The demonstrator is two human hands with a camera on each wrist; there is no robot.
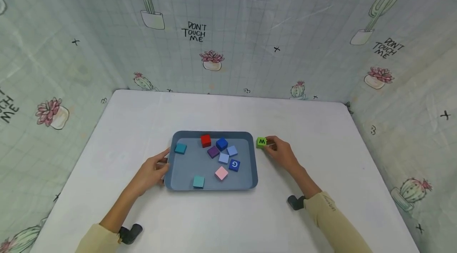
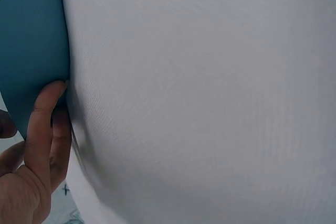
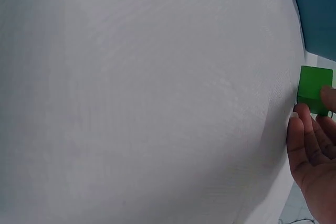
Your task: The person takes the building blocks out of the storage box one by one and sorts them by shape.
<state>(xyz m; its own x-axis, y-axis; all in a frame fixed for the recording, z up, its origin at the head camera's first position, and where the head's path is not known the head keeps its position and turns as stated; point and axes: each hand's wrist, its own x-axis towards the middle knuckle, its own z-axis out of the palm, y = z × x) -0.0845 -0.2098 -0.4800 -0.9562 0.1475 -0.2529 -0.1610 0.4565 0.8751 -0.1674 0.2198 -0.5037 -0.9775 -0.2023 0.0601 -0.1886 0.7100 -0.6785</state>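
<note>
- Head view: a green block (image 1: 262, 142), lettered on top, sits at the fingertips of a person's right hand (image 1: 283, 154), just to that hand's left; whether it bears on the white table (image 1: 214, 221) is unclear.
- Thumb and fingers of the right hand close in a pinch on the block and hold nothing else.
- Small and square-edged, the block looks light, stiff and hard to damage; its smooth sides may slip slightly, so two opposite side faces appear the surest hold.
- Left of the right hand, just past the block, lies the blue-gray tray (image 1: 182, 169), bearing loose colored blocks (image 1: 206, 140).
- The left hand (image 1: 150, 171) touches the tray's nearest edge, fingers partly bent; whether it grips cannot be told.
- The tray seems rigid, best taken by opposite rims.
</note>
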